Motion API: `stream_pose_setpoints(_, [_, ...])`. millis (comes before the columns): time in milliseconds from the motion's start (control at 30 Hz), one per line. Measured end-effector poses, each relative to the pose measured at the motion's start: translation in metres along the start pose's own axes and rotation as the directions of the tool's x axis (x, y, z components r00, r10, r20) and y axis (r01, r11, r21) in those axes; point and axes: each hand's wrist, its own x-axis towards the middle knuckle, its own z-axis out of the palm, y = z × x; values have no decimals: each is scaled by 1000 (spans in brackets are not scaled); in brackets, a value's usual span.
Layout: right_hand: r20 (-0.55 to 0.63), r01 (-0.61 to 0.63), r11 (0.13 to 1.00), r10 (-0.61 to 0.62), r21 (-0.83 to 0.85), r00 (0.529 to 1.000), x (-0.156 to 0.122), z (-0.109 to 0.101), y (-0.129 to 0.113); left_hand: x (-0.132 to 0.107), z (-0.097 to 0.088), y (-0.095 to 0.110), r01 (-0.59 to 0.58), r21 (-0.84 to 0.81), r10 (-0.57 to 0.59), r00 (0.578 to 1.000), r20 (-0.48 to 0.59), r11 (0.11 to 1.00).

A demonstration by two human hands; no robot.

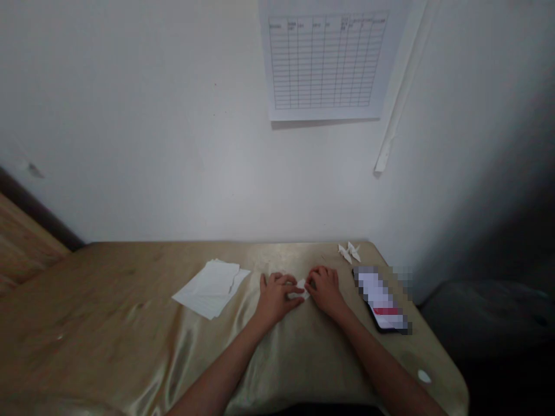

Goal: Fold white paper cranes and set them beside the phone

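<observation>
A small folded piece of white paper (302,288) lies on the cloth-covered table between my two hands. My left hand (280,294) has its fingers bent onto the paper's left side, thumb and index finger closed on it. From the right, my right hand (324,287) pinches the paper's other edge with curled fingers. Much of the paper is hidden under the fingers, so its exact folds cannot be made out.
A stack of white paper sheets (212,288) lies to the left. Small folded paper figures (349,252) sit at the back right, near a phone (382,303) with a blurred screen. A white wall with a printed table sheet (327,63) rises behind the tabletop (108,306).
</observation>
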Motion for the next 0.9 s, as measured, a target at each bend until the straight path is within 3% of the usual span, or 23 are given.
stream_pose_setpoints(900, [-52, -15, 1000, 15, -12, 999, -1, -2, 2, 1, -2, 5, 43, -60, -44, 999, -25, 997])
